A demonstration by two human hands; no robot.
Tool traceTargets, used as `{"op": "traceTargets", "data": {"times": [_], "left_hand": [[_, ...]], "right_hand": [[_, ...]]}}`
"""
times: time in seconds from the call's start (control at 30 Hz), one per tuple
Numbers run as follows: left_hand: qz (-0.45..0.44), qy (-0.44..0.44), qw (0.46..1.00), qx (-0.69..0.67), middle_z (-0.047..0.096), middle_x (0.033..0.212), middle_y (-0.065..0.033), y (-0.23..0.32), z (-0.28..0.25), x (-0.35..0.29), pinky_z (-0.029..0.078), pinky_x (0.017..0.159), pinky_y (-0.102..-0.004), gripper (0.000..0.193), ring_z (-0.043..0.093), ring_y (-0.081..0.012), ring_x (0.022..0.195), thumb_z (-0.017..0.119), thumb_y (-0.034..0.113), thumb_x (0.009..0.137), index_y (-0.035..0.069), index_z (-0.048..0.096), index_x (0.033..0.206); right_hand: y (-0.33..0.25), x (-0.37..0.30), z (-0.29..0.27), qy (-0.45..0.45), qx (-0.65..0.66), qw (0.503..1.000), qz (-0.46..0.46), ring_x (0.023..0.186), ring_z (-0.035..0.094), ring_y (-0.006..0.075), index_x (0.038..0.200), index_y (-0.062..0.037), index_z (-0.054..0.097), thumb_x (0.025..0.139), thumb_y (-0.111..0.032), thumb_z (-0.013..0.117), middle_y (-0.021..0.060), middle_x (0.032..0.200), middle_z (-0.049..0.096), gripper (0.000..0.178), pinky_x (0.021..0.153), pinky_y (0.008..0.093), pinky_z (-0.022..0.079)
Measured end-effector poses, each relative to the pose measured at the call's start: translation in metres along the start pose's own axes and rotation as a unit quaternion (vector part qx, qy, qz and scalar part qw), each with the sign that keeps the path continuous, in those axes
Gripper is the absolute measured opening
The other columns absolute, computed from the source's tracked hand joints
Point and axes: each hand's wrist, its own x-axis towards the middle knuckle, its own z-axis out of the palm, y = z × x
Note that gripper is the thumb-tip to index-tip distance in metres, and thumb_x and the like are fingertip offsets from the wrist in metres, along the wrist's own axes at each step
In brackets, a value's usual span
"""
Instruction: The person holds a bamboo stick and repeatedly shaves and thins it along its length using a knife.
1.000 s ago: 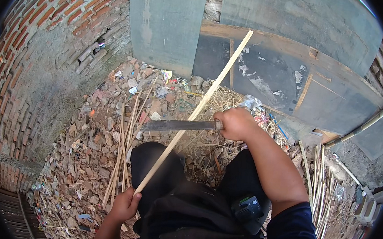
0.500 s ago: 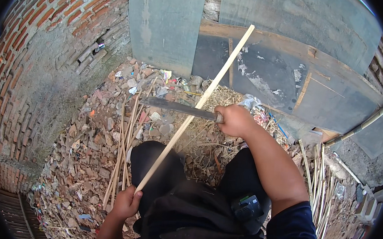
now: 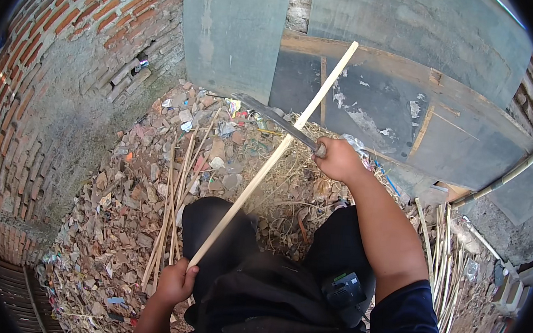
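Observation:
A long, pale wooden strip (image 3: pixel 258 178) slants from my lap up toward the far boards. Its near end is in my left hand (image 3: pixel 176 282), closed around it by my left knee. My right hand (image 3: pixel 338 160) grips the handle of a machete (image 3: pixel 276 118). The dark blade crosses the strip beyond its middle, its tip pointing to the far left. Whether the edge bites into the wood cannot be made out. Dry curled shavings (image 3: pixel 302 145) lie on the ground below the blade.
Several thin strips (image 3: pixel 173 203) lie on the rubble left of my knee, and more strips (image 3: pixel 442 262) lie at the right. A brick wall (image 3: pixel 41 86) rises at the left. Grey boards (image 3: pixel 233 38) stand ahead. A black device (image 3: pixel 344 291) rests by my right thigh.
My right hand has moved slightly away from me along the strip. The machete has turned, its tip swinging toward the far boards. My left hand keeps its hold.

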Motion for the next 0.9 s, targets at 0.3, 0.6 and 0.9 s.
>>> {"op": "traceTargets", "data": {"times": [0.3, 0.6, 0.9], "left_hand": [[0.018, -0.004, 1.0, -0.024, 0.053, 0.057, -0.0192, -0.01, 0.0, 0.0, 0.043, 0.049, -0.0462, 0.034, 0.058, -0.0428, 0.053, 0.061, 0.027, 0.101, 0.004, 0.049, 0.079], [0.006, -0.024, 0.99, -0.141, 0.046, 0.054, -0.0092, -0.027, -0.005, -0.02, 0.038, 0.048, -0.0366, 0.039, 0.046, -0.019, 0.048, 0.058, 0.029, 0.105, 0.003, 0.05, 0.077], [-0.037, -0.015, 0.991, -0.13, 0.048, 0.055, -0.0087, -0.036, -0.003, -0.057, 0.038, 0.049, -0.0355, 0.039, 0.045, -0.0174, 0.049, 0.055, 0.026, 0.105, 0.002, 0.05, 0.076]], "right_hand": [[-0.009, 0.001, -0.004, -0.084, -0.087, 0.99, -0.079, 0.091, 0.071, 0.0387, 0.11, -0.0093, 0.068, 0.082, -0.022, 0.071, 0.0187, 0.09, 0.073, 0.031, 0.084, 0.0499, 0.056], [0.005, -0.001, -0.001, 0.028, -0.038, 0.998, -0.034, 0.086, 0.07, 0.0392, 0.102, -0.0087, 0.069, 0.082, -0.023, 0.073, 0.0176, 0.086, 0.073, 0.025, 0.079, 0.0499, 0.056], [0.012, 0.006, -0.01, -0.051, -0.075, 0.996, -0.012, 0.094, 0.07, 0.0377, 0.108, -0.0105, 0.07, 0.079, -0.019, 0.07, 0.0176, 0.096, 0.073, 0.03, 0.084, 0.0497, 0.056]]}}
